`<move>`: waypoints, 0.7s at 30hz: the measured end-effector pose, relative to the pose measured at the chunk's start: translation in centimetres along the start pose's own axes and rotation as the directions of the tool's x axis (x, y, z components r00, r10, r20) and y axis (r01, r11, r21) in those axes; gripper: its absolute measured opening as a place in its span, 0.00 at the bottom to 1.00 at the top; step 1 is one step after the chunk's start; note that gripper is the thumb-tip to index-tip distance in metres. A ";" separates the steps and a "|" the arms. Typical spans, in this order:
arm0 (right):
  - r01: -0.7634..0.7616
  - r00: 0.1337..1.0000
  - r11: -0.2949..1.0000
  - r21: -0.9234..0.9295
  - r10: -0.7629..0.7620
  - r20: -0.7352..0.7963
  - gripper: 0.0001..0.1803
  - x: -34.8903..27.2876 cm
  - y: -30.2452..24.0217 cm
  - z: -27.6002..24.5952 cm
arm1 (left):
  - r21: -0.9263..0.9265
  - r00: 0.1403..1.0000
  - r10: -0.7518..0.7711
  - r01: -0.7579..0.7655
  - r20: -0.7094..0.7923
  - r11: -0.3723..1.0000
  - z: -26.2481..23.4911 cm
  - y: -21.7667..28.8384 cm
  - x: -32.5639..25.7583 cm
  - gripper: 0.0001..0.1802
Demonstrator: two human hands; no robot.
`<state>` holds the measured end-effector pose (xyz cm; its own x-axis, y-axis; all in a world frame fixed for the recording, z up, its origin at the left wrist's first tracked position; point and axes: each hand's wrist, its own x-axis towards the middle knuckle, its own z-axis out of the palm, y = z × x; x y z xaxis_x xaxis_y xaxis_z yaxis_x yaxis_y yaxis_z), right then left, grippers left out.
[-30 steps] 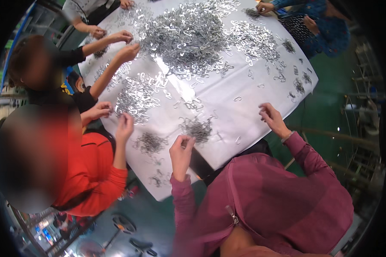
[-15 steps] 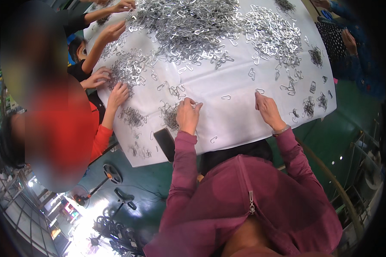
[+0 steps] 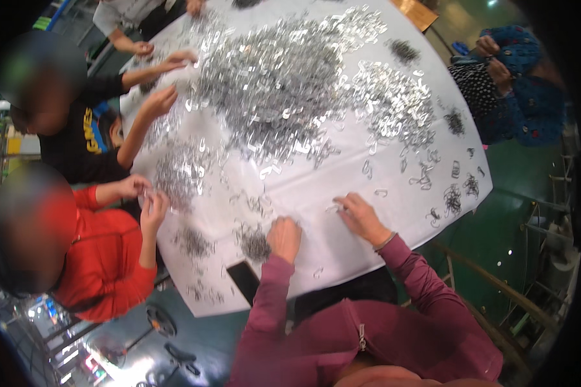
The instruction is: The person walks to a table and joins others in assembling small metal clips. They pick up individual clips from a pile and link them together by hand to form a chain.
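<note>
Above the near part of the white-covered table (image 3: pixel 316 187), my left hand (image 3: pixel 284 237) is curled closed beside a small pile of dark wire hooks (image 3: pixel 254 242). Whatever its fingers may hold is hidden. To its right, my right hand (image 3: pixel 363 219) reaches inward, with thumb and forefinger closed at a small silvery metal hook (image 3: pixel 334 208); motion blurs the fingertips. Another single hook (image 3: pixel 381 193) lies just beyond that hand, and one more loose hook (image 3: pixel 317 273) rests near the front edge.
A large heap of metal hooks (image 3: pixel 271 90) covers the table's middle, with a brighter heap (image 3: pixel 394 106) to its right. A dark phone (image 3: pixel 243 282) lies by my left forearm. Co-workers' hands (image 3: pixel 153 205) work along the left side; another person (image 3: pixel 497 71) is at the far right.
The view has tilted, so the table sits lower in it. My right hand has moved left from one single hook to another. My left hand's fingers have curled in more.
</note>
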<state>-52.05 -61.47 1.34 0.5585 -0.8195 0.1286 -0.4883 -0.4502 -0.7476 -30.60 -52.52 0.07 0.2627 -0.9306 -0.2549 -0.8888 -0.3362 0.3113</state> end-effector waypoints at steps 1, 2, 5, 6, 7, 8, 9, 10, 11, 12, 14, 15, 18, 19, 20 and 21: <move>0.005 1.000 1.000 0.021 -0.004 -0.025 0.12 0.1 -0.2 -0.2 | -0.025 0.999 0.039 -0.040 -0.033 0.999 -0.7 0.3 -0.1 0.08; 0.010 0.999 0.999 0.038 -0.008 -0.047 0.08 -0.2 -0.4 -0.5 | -0.051 0.997 0.063 -0.065 -0.050 0.997 -1.6 0.7 -0.3 0.08; -0.041 0.993 0.992 0.118 0.053 -0.105 0.04 -2.2 -0.1 -2.0 | -0.242 0.992 0.052 -0.077 -0.112 0.967 -4.0 1.6 -1.5 0.08; -0.083 0.990 0.987 0.141 0.098 -0.104 0.08 -3.4 0.1 -2.6 | -0.286 0.997 0.020 -0.040 -0.073 0.957 -4.6 1.9 -1.8 0.08; -0.119 0.985 0.978 0.169 0.139 -0.107 0.09 -4.7 0.5 -3.1 | -0.329 0.999 -0.014 0.000 -0.042 0.944 -4.9 2.1 -2.3 0.08; -0.168 0.978 0.968 0.185 0.188 -0.095 0.10 -5.9 0.8 -3.6 | -0.382 0.998 -0.035 0.009 -0.059 0.924 -5.0 2.3 -2.7 0.08; -0.205 0.971 0.958 0.199 0.225 -0.082 0.11 -6.9 1.2 -3.8 | -0.410 0.998 -0.017 -0.010 -0.062 0.912 -4.9 2.6 -3.0 0.06; -0.196 0.967 0.960 0.199 0.223 -0.120 0.11 -7.7 1.5 -3.9 | -0.416 0.993 0.057 -0.096 -0.106 0.904 -4.6 2.9 -3.2 0.06; -0.184 0.964 0.962 0.199 0.217 -0.157 0.10 -8.6 1.6 -3.8 | -0.420 0.974 0.136 -0.203 -0.183 0.885 -4.1 3.2 -3.4 0.06; -0.172 0.959 0.965 0.199 0.210 -0.189 0.10 -9.3 1.7 -3.7 | -0.418 0.946 0.203 -0.297 -0.254 0.859 -3.6 3.6 -3.7 0.07; -0.198 0.939 0.953 0.231 0.252 -0.233 0.09 -10.6 1.4 -3.3 | -0.349 0.917 0.299 -0.380 -0.263 0.856 -2.6 4.8 -4.6 0.07; -0.214 0.925 0.941 0.262 0.282 -0.256 0.09 -11.1 1.1 -2.9 | -0.351 0.910 0.333 -0.405 -0.248 0.844 -2.4 5.6 -5.1 0.07; -0.400 0.896 0.857 0.325 0.440 -0.057 0.06 -13.8 0.0 -3.1 | -0.386 0.873 0.407 -0.484 -0.267 0.785 -2.5 8.1 -7.5 0.06; -0.360 0.915 0.876 0.321 0.399 -0.063 0.10 -14.8 -0.5 -3.0 | -0.411 0.862 0.422 -0.505 -0.280 0.759 -2.8 8.6 -8.5 0.05; -0.289 0.945 0.915 0.283 0.320 -0.071 0.11 -15.4 -0.8 -2.7 | -0.419 0.863 0.416 -0.504 -0.287 0.755 -3.1 8.8 -9.2 0.05; -0.242 0.963 0.942 0.234 0.263 -0.062 0.12 -16.4 -1.1 -2.6 | -0.438 0.867 0.405 -0.497 -0.292 0.749 -3.2 9.1 -10.1 0.05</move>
<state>-62.39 -48.41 1.76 0.3680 -0.9292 -0.0326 -0.4385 -0.1425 -0.8874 -40.12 -46.66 8.43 -0.0224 -0.9848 0.1720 -0.6318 0.1473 0.7611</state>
